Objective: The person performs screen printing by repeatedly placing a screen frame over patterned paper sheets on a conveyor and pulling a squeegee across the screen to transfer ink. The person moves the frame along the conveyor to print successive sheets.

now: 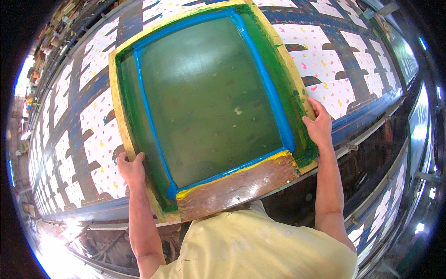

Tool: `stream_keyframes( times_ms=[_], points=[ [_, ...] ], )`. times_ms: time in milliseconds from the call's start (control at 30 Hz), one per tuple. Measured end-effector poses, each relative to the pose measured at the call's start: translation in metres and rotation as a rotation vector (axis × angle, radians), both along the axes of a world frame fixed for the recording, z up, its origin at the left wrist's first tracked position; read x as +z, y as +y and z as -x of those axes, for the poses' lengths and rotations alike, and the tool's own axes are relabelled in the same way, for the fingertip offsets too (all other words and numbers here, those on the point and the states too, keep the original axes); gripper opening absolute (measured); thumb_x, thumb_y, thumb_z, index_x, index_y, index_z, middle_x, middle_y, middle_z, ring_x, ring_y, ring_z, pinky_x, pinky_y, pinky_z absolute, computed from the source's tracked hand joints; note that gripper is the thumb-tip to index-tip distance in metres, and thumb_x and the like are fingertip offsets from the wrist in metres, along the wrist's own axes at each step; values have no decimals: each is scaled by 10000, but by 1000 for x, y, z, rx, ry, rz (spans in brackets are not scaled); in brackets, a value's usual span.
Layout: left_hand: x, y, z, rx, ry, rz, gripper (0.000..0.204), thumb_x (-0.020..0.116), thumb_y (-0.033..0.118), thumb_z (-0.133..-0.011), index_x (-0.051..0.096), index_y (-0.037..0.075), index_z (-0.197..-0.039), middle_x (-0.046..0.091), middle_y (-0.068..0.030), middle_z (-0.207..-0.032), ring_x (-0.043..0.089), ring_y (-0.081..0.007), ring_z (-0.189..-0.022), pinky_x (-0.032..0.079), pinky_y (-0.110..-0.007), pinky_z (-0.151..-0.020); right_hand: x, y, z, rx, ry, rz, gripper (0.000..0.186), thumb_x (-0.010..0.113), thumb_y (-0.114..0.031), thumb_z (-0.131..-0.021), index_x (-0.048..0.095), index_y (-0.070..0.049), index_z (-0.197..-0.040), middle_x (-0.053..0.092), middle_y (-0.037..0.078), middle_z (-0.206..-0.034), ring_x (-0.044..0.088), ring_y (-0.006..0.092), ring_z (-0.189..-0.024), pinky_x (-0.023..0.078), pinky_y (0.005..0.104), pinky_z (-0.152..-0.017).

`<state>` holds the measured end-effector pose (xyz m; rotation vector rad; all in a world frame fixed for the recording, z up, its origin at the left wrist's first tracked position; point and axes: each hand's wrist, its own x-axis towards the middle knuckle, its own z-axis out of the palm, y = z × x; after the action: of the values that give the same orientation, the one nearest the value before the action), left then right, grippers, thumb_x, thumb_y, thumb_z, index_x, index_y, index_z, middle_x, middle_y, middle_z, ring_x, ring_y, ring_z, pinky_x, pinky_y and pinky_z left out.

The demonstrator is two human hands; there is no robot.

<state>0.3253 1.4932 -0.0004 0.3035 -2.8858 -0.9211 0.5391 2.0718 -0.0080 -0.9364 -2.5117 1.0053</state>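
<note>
A large screen printing frame [204, 102] fills the middle of the view, tilted, with its near end close to my body. Its wooden rim is yellowish, the mesh dark green, and strips of blue border the mesh. My left hand [131, 168] grips the left rim, thumb on top. On the right rim my right hand [318, 122] is closed in the same way. Across the near end of the frame lies a brown squeegee [239, 186], its far edge smeared with yellow ink. Neither hand touches the squeegee.
Beneath the frame runs a long dark printing table [355, 88] carrying rows of white cut fabric pieces [325, 97] with small coloured prints. A rail [371, 128] follows its near edge. Another table with white pieces [383, 195] stands at the right. Clutter lines the far left.
</note>
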Motion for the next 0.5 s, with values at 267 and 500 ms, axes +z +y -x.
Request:
stream_keyframes(
  times_ms=[267, 500],
  points=[
    [-5, -6, 0, -37, -39, 59, 368, 908, 99, -841, 766, -46, -1148, 764, -157, -1069, 743, -304, -943, 590, -432, -900, 28, -23, -7, 103, -50, -318, 647, 815, -13, -958, 659, -85, -1583, 708, 200, -1522, 698, 367, -1378, 544, 491, -1182],
    [-3, -17, -4, -53, -153, -241, 599, 862, 35, -865, 753, -27, -1451, 851, -129, -1177, 801, -213, -1017, 620, -358, -943, 73, -113, -43, 914, 45, -71, 539, 922, -226, -878, 785, -166, -1396, 721, 130, -1474, 669, 386, -1384, 536, 534, -1182]
  ],
)
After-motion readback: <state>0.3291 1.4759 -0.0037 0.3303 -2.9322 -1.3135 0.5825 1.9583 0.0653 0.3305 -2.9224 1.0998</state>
